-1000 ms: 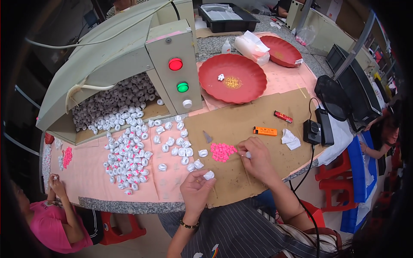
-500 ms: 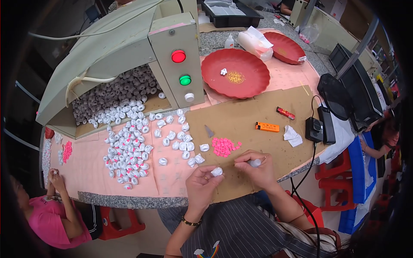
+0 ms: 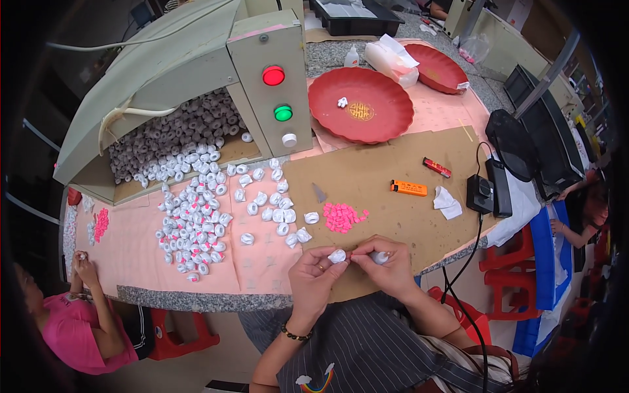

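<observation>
My left hand (image 3: 313,274) pinches a small white rounded piece (image 3: 337,256) between thumb and fingers, over the brown cardboard (image 3: 386,196). Its surface resembles that of the white pieces heaped nearby. Close on its right, my right hand (image 3: 391,268) has thumb and forefinger pressed together at the piece's edge; whether anything is between those fingertips is too small to tell. Tucked in the same hand is a whitish, translucent object with a rounded end (image 3: 380,258), mostly hidden by the fingers. A pile of small pink bits (image 3: 344,217) lies just beyond my hands.
Many white pieces (image 3: 196,229), some with pink spots, spill from a grey machine (image 3: 268,46) on the left. An orange lighter (image 3: 408,188), red lighter (image 3: 436,168) and crumpled tissue (image 3: 447,204) lie right. Beyond stands a red scalloped tray (image 3: 400,124). A person in pink (image 3: 85,331) sits left.
My right hand has moved left, bringing its fingertips up to the white piece. My left hand has shifted slightly right and up with that piece.
</observation>
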Demonstrator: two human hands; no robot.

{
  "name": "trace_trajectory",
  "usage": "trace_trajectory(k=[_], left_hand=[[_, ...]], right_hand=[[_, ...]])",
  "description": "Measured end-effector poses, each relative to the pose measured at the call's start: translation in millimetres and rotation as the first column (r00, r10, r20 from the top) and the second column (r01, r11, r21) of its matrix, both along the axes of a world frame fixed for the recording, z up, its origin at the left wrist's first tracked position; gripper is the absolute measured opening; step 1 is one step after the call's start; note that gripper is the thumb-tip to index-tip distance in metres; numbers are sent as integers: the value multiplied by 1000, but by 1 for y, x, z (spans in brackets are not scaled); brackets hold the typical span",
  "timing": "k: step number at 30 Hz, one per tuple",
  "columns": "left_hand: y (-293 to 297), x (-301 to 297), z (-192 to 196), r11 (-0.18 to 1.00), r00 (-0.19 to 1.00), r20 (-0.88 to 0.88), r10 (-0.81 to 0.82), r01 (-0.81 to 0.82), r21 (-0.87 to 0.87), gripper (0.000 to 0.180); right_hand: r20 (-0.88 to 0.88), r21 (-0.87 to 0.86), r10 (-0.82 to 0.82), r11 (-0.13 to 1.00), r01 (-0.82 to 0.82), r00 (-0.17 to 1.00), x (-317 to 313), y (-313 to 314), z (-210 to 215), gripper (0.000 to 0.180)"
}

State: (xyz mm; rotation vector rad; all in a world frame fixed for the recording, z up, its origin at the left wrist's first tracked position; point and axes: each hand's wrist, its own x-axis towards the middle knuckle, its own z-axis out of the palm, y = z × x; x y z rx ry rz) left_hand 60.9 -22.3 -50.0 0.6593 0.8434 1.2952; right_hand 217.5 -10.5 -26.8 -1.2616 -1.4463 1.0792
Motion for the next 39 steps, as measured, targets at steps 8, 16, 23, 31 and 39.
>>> trace_trajectory(k=[8,16,23,31,39], left_hand=[[-1,3,-3,997,989,-140,-41,49,51,28],[1,1,-2,988,986,-155,-59,80,131,24],[1,-9,-6,981,984,-127,-127,144,130,24],[0,-9,-4,979,966,-188,-176,192,72,25],[6,-11,-5,976,959,-211,-191,208,61,24]], right_hand=[[-279,-282,-50,959,-32,959,0,-1,9,5],[-275,-266,-37,963,-39,961,0,0,0,7],[-141,55,172,985,-165,975,5,3,-5,10],[-57,213,207,958,-190,977,6,2,-11,14],[-61,241,192,955,-172,979,4,5,-17,13]])
